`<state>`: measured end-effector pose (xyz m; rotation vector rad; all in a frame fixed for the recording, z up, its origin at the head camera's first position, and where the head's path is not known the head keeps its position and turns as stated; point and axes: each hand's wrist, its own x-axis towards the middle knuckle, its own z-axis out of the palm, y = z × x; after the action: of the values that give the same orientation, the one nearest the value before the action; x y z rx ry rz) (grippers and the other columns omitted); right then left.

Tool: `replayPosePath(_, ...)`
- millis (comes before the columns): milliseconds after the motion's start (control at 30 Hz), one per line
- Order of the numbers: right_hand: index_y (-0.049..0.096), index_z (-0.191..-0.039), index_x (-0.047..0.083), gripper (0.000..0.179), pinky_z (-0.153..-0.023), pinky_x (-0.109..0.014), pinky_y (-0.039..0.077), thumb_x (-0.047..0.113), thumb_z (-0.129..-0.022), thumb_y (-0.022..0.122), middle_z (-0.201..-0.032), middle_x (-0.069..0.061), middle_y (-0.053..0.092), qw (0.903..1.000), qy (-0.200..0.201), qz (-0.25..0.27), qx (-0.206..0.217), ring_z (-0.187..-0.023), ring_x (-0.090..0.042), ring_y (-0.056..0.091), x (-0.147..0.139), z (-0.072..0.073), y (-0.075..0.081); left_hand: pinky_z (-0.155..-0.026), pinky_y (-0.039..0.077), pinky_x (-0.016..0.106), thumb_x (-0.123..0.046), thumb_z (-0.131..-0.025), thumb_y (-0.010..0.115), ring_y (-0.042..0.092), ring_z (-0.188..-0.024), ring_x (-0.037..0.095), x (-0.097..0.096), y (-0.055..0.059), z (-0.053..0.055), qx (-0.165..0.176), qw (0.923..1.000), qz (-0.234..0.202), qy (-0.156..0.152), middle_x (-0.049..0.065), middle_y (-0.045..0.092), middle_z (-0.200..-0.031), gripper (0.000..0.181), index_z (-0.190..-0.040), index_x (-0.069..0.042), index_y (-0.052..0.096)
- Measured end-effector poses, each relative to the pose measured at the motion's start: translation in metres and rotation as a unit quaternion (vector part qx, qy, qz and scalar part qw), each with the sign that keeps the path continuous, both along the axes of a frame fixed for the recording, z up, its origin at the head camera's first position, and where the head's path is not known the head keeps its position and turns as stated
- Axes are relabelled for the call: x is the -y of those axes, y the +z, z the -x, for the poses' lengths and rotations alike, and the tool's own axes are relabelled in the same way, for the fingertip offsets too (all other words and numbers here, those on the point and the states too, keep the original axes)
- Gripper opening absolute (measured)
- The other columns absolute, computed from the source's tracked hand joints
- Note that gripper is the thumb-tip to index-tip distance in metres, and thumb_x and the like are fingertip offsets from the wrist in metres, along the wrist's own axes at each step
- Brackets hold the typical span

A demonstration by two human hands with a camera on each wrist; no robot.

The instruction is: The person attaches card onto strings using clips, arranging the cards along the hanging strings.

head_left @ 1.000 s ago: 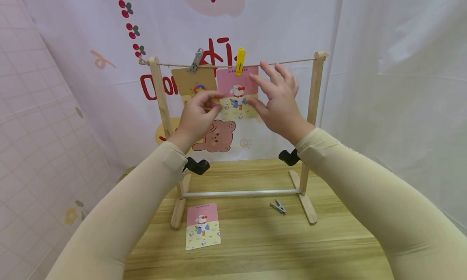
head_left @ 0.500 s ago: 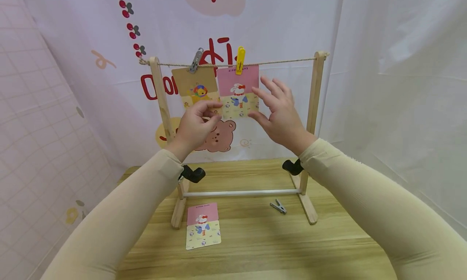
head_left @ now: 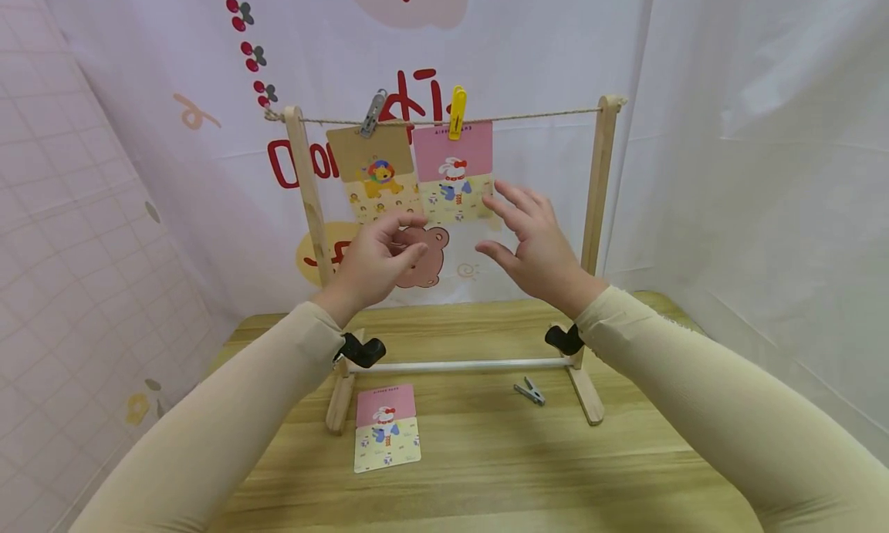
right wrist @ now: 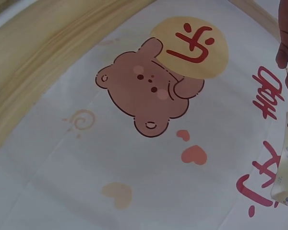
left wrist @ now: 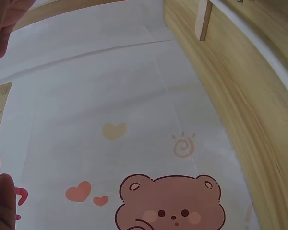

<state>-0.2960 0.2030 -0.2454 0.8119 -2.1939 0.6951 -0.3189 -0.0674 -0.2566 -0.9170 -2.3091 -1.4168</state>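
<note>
A pink and yellow rabbit card [head_left: 472, 153] hangs from the twine [head_left: 542, 117] under a yellow clothespin [head_left: 457, 113]. Left of it, a grey clothespin [head_left: 373, 114] holds a brown lion card [head_left: 375, 149] on the same twine. My left hand [head_left: 375, 259] is just below the lion card, fingers loosely bent, holding nothing. Beside the rabbit card's lower right corner is my right hand [head_left: 538, 244], its fingers spread and thumb apart; whether a fingertip touches the card I cannot tell. In the right wrist view only the rabbit card's edge [right wrist: 285, 184] shows.
A second rabbit card [head_left: 387, 433] lies on the wooden table [head_left: 500, 471], left of a loose grey clothespin [head_left: 530, 392]. The twine runs between two wooden posts [head_left: 599, 186], joined low down by a white rod [head_left: 458, 366]. A printed cloth [head_left: 542, 47] hangs behind.
Both hands have moved down from the middle of the hanging cards to near their lower edges. More of the lion card shows now. The cards and clothespins stay on the twine.
</note>
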Motion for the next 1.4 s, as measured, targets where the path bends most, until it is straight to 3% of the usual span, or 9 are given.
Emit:
replayPosePath(367,0.055,-0.151,0.002,0.069,-0.12,-0.063,0.033,0.018,-0.091,0.084,-0.164,-0.022,0.042,0.9994,0.003,-0.006,0.035,-0.149,-0.044,0.035,-0.008,-0.002,-0.022,-0.105,0.056,0.047,-0.017,-0.103,0.07,0.068,-0.121,0.025,0.003,-0.015,-0.007,0.034,0.999,0.02,-0.02,0.005,0.064,-0.139,0.039,-0.141,-0.015,0.062)
replayPosePath(733,0.055,-0.15,0.0,0.068,-0.116,-0.063,0.038,0.019,-0.091,0.084,-0.165,-0.021,0.041,0.9981,0.004,-0.026,0.056,-0.146,-0.044,0.039,-0.017,-0.006,-0.044,-0.108,0.053,0.054,-0.03,-0.102,0.072,0.063,-0.13,0.03,0.01,-0.034,-0.013,0.052,0.9959,0.073,-0.007,0.001,0.061,-0.146,0.046,-0.146,-0.023,0.059)
replayPosePath(933,0.055,-0.15,0.001,0.067,-0.115,-0.062,0.042,0.023,-0.093,0.083,-0.165,-0.021,0.041,0.9948,-0.008,-0.043,0.092,-0.147,-0.044,0.041,-0.023,-0.008,-0.057,-0.112,0.049,0.055,-0.034,-0.102,0.071,0.059,-0.135,0.03,0.013,-0.047,-0.015,0.049,0.994,0.098,-0.007,-0.001,0.059,-0.149,0.048,-0.148,-0.024,0.057)
replayPosePath(1200,0.058,-0.147,0.001,0.065,-0.115,-0.061,0.043,0.025,-0.092,0.083,-0.162,-0.021,0.046,0.9911,-0.015,-0.068,0.114,-0.143,-0.044,0.044,-0.03,-0.012,-0.075,-0.117,0.044,0.054,-0.027,-0.103,0.07,0.056,-0.138,0.027,0.015,-0.063,-0.016,0.033,0.9934,0.107,-0.023,-0.003,0.061,-0.147,0.044,-0.145,-0.022,0.06)
replayPosePath(1400,0.058,-0.147,0.001,0.064,-0.116,-0.061,0.043,0.025,-0.093,0.082,-0.161,-0.019,0.048,0.9846,-0.02,-0.09,0.148,-0.142,-0.042,0.046,-0.035,-0.016,-0.089,-0.12,0.041,0.058,-0.03,-0.103,0.07,0.053,-0.143,0.029,0.02,-0.077,-0.019,0.039,0.9905,0.131,-0.009,0.0,0.059,-0.151,0.045,-0.146,-0.023,0.059)
